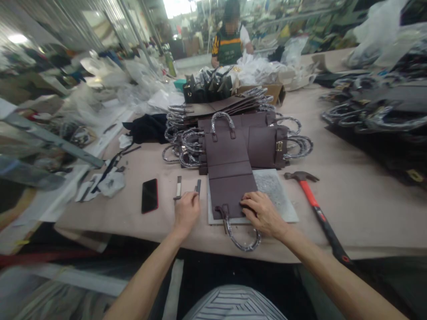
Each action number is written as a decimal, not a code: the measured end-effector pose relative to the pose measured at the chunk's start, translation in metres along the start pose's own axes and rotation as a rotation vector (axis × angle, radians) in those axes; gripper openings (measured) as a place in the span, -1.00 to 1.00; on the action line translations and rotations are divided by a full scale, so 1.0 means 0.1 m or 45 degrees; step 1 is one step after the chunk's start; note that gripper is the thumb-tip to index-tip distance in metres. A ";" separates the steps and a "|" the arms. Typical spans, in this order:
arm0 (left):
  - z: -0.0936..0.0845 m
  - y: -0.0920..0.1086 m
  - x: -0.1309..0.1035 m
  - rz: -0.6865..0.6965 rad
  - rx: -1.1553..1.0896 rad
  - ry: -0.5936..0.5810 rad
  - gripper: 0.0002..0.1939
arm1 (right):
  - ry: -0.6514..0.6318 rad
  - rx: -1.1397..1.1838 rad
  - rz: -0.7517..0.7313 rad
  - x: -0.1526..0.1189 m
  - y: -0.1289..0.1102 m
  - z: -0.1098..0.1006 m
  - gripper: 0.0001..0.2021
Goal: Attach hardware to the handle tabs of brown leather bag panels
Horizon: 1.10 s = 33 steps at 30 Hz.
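a dark brown bag panel is laid flat and unfolded at the near edge of the work table, its lower half resting on a grey slab. the right hand is pressed palm down on the panel's near right corner, fingers spread and flat, nothing gripped. just below that hand, the near handle, wrapped in clear film, is seen hanging past the table edge. the far handle is arched up against the stack behind.

the left hand is placed just beside the panel's left edge, fingers curled in loosely at a small dark metal tool; whether the tool is actually pinched cannot be told. a second small tool lies just left of it, and a black phone with a red rim further left, apart from the hand.

a hammer with a red and black shaft is laid to the right of the slab, head away from the person, shaft end over the table edge. behind the panel, a stack of matching brown panels with wrapped handles is piled up, touching its far end. at the far end of the table, another person in a green and yellow top is seen standing among white bags.
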<state>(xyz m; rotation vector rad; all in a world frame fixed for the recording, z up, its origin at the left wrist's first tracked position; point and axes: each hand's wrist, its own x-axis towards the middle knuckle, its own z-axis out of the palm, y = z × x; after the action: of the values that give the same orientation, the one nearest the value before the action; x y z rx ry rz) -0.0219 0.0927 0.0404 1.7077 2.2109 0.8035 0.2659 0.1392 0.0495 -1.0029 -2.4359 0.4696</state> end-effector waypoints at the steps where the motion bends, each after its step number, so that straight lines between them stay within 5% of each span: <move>1: -0.06 -0.05 0.09 -0.144 0.052 -0.048 -0.77 | 0.008 0.018 0.004 0.02 0.00 0.04 -0.82; 7: -0.34 -0.27 0.48 -0.392 0.153 -0.216 -0.83 | 0.112 0.146 0.054 0.04 0.07 0.17 -0.84; 17: -0.08 -0.15 0.66 -0.412 0.226 -0.412 -0.86 | 0.174 0.191 0.022 0.03 0.14 0.21 -0.87; 26: -0.25 -0.25 0.69 -0.361 0.384 -0.406 -0.89 | 0.188 0.198 0.016 0.03 0.13 0.21 -0.89; 33: -0.20 -0.09 0.64 -0.305 0.392 -0.446 -0.82 | 0.186 0.216 0.031 0.02 0.12 0.22 -0.89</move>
<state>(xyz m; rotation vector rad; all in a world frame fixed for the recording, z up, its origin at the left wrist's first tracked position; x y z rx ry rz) -0.0578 0.1461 0.0610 1.5180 2.3079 0.0993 0.2595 0.1461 0.0262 -0.9609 -2.2169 0.5795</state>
